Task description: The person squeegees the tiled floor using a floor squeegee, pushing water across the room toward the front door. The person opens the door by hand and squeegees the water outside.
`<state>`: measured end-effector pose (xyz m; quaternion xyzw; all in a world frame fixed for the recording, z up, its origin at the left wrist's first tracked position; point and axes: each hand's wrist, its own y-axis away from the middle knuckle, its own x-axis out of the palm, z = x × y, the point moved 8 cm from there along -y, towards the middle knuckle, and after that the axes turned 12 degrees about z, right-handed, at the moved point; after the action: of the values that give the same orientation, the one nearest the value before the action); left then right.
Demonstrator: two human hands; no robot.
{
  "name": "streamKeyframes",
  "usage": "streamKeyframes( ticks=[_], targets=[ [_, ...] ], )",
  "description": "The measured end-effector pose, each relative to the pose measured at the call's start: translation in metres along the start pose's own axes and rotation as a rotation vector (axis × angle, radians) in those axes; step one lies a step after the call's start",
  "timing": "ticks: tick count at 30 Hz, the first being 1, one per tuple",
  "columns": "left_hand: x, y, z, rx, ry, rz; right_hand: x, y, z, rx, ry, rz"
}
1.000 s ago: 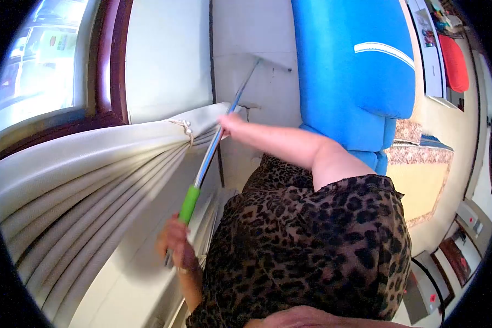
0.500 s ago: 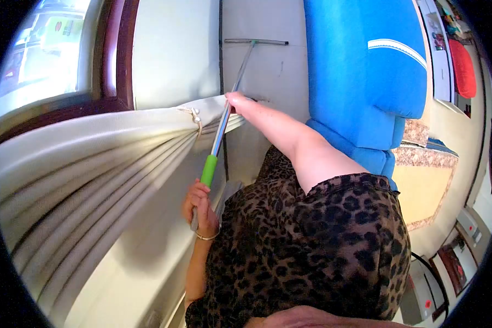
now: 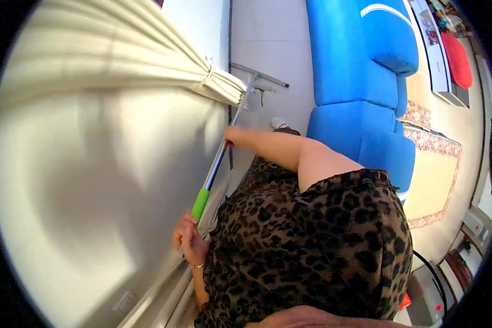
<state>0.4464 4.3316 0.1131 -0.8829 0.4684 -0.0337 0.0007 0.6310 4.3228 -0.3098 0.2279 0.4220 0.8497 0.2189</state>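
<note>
A long-handled floor squeegee (image 3: 215,169) runs slantwise away from me, with a metal pole and a bright green grip. Its narrow grey head (image 3: 268,80) lies on the floor beside the foot of the wall. My right hand (image 3: 233,135) is closed round the middle of the pole, that arm stretched across my body. Lower down, my left hand (image 3: 192,240), with a bracelet at the wrist, is closed at the end of the green grip. Close to the squeegee head, a small dark strand or mark (image 3: 263,97) shows on the floor.
A tied-back cream curtain (image 3: 202,74) hangs along the wall (image 3: 65,164) on the left, its gathered end near the pole. To the right stands a blue sofa (image 3: 344,60). Beyond it are a patterned rug (image 3: 434,180) and a red cushion-like object (image 3: 456,60).
The squeegee head has come nearer to me, and both hands have drawn back with the pole. My view has shifted: the curtain sits higher and the window has left the picture.
</note>
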Motion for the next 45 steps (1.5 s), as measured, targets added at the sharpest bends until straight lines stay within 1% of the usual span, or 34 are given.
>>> streamKeyframes(
  ticks=[1,3,5,7,8,10,11,14,15,17,18,20,22,23,24,25,26,28,31,33,34,35,36,38,39,41,44,45],
  targets=[
    [-0.008,0.017,-0.007,-0.014,-0.098,-0.045,0.016,0.024,-0.006,0.036,-0.050,-0.001],
    [-0.036,0.063,-0.011,0.028,0.001,-0.133,0.051,0.056,-0.039,0.112,-0.157,-0.010],
    [-0.063,0.102,-0.016,0.027,0.053,-0.212,0.092,0.058,-0.092,0.169,-0.365,-0.143],
    [-0.081,0.128,-0.030,-0.012,0.049,-0.284,0.129,0.071,-0.123,0.170,-0.526,-0.119],
    [-0.083,0.134,-0.033,-0.008,0.045,-0.251,0.138,0.074,-0.132,0.169,-0.610,-0.106],
    [-0.084,0.139,-0.040,0.000,0.030,-0.188,0.135,0.106,-0.119,0.167,-0.570,-0.093],
    [-0.074,0.133,-0.047,0.003,-0.003,-0.124,0.134,0.124,-0.109,0.168,-0.551,-0.085],
    [-0.073,0.126,-0.041,0.013,0.066,-0.099,0.100,0.142,-0.082,0.178,-0.517,-0.198],
    [-0.068,0.117,-0.037,0.027,0.077,-0.087,0.087,0.128,-0.074,0.039,-0.526,-0.173],
    [-0.054,0.090,-0.024,0.055,0.094,-0.067,0.052,0.082,-0.068,-0.006,-0.479,-0.167],
    [-0.046,0.074,-0.016,0.052,0.081,-0.018,0.027,0.025,-0.070,-0.104,-0.186,-0.166],
    [-0.030,0.038,0.005,0.045,0.054,0.086,-0.017,-0.008,-0.045,-0.145,-0.072,-0.204],
    [-0.003,-0.008,0.022,0.032,0.055,0.101,-0.067,0.056,0.024,-0.034,-0.435,-0.286],
    [0.010,-0.028,0.030,0.023,0.055,0.107,-0.089,0.068,0.051,-0.116,-0.447,-0.337],
    [0.023,-0.048,0.038,0.020,0.015,0.097,-0.111,0.049,0.065,-0.158,-0.455,-0.312],
    [0.038,-0.067,0.046,0.019,-0.023,0.086,-0.134,0.031,0.073,-0.083,-0.347,-0.292],
    [0.056,-0.083,0.047,0.010,-0.069,0.075,-0.150,0.039,0.087,-0.166,-0.479,-0.268],
    [0.092,-0.114,0.060,0.034,-0.069,0.138,-0.193,0.018,0.104,-0.134,-0.410,-0.235],
    [0.133,-0.148,0.082,0.067,-0.072,0.249,-0.255,-0.028,0.113,-0.216,-0.155,-0.250],
    [0.150,-0.163,0.090,0.092,-0.100,0.312,-0.280,-0.035,0.109,-0.140,-0.187,-0.258],
    [0.150,-0.167,0.097,0.083,-0.074,0.295,-0.287,-0.037,0.101,-0.099,-0.204,-0.262],
    [0.147,-0.169,0.104,0.073,-0.046,0.279,-0.292,-0.039,0.095,-0.207,-0.236,-0.257],
    [0.145,-0.171,0.110,0.069,-0.014,0.265,-0.288,-0.025,0.091,-0.160,-0.304,-0.264],
    [0.147,-0.165,0.110,0.070,-0.035,0.337,-0.274,0.001,0.086,-0.067,-0.429,-0.273],
    [0.147,-0.160,0.108,0.070,-0.049,0.369,-0.272,0.002,0.080,-0.068,-0.435,-0.272],
    [0.140,-0.146,0.105,0.058,-0.069,0.357,-0.260,0.013,0.072,-0.071,-0.451,-0.264],
    [0.123,-0.124,0.097,0.043,-0.045,0.309,-0.227,0.032,0.061,0.000,-0.457,-0.222],
    [0.115,-0.115,0.092,0.037,-0.032,0.289,-0.216,0.035,0.055,-0.009,-0.452,-0.207]
  ],
)
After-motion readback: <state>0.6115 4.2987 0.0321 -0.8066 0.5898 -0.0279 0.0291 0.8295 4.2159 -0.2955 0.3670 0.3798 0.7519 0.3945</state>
